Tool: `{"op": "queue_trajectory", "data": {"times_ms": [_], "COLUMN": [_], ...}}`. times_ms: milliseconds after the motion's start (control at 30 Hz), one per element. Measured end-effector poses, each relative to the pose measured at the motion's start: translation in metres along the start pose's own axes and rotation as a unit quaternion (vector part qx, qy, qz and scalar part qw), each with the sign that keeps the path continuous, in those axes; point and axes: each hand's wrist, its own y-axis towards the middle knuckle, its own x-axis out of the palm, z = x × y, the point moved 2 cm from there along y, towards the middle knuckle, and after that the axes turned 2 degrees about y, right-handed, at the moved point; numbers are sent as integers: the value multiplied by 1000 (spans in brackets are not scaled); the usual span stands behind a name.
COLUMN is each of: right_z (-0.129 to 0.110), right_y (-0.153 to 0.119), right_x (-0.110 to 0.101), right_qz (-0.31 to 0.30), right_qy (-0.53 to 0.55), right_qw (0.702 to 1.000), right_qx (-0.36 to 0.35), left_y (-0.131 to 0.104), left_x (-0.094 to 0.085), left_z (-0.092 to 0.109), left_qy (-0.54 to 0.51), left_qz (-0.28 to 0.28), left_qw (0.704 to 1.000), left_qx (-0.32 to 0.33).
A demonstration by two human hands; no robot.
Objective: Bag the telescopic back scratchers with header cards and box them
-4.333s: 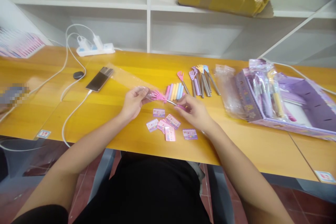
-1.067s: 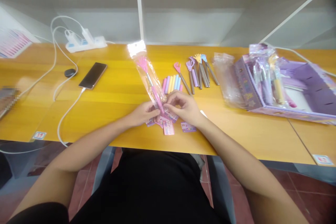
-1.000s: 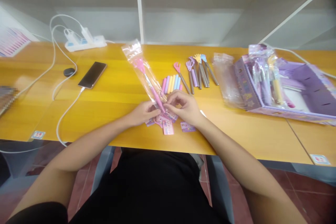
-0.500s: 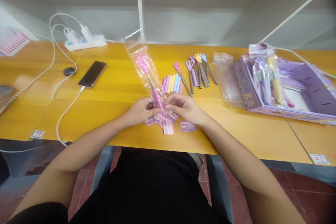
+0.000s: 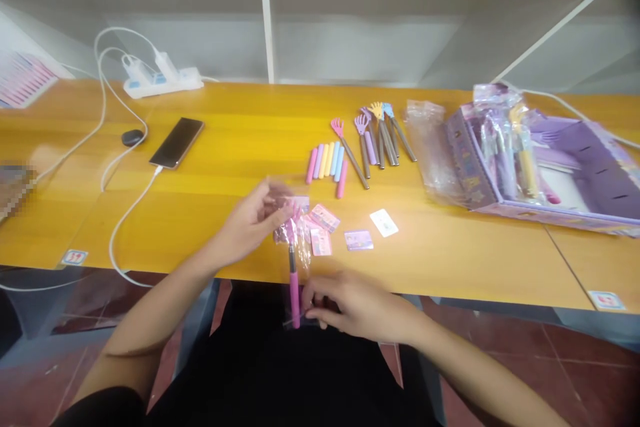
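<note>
Taking the purple box (image 5: 545,215) as landmark, well to its left the left hand (image 5: 253,220), fingers curled and part open, has the upper end of a clear bag at its fingertips, with the pink back scratcher (image 5: 294,287) inside hanging past the table edge. Right of that scratcher yet left of the box, the right hand (image 5: 355,307) pinches the bag's lower end between thumb and curled fingers, while small cards (image 5: 359,239), pastel handle sleeves (image 5: 327,160) and loose back scratchers (image 5: 383,137) lie beyond it on the table (image 5: 450,260). Clear empty bags (image 5: 433,153) lie against the box's left side, and bagged back scratchers (image 5: 510,153) rest inside it.
</note>
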Motion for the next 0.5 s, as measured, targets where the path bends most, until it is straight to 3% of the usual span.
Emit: {"op": "queue_trajectory", "data": {"times_ms": [67, 133, 233, 300, 333, 400, 500], "right_z": [4, 6, 14, 23, 29, 42, 55], "right_y": [-8, -17, -32, -42, -45, -46, -43], "right_x": [2, -7, -32, -46, -50, -53, -53], "right_qz": [-21, 9, 205, 341, 380, 395, 371], "right_qy": [-42, -93, -155, -231, -276, -349, -368], "right_qw": [999, 996, 966, 911, 882, 847, 850], "right_qx": [5, -11, -17, 17, 41, 74, 71], "left_y": [-7, -9, -7, -7, -7, -8, -9], "left_x": [10, 21, 31, 32, 32, 30, 27], "left_z": [0, -3, -10, -13, -14, -16, -19], "left_qy": [54, 112, 205, 247, 254, 238, 188], "left_qz": [-24, -21, 35, 63, 71, 79, 85], "left_qw": [998, 993, 977, 965, 961, 964, 974], "left_qx": [-1, 8, 41, 69, 81, 94, 92]}}
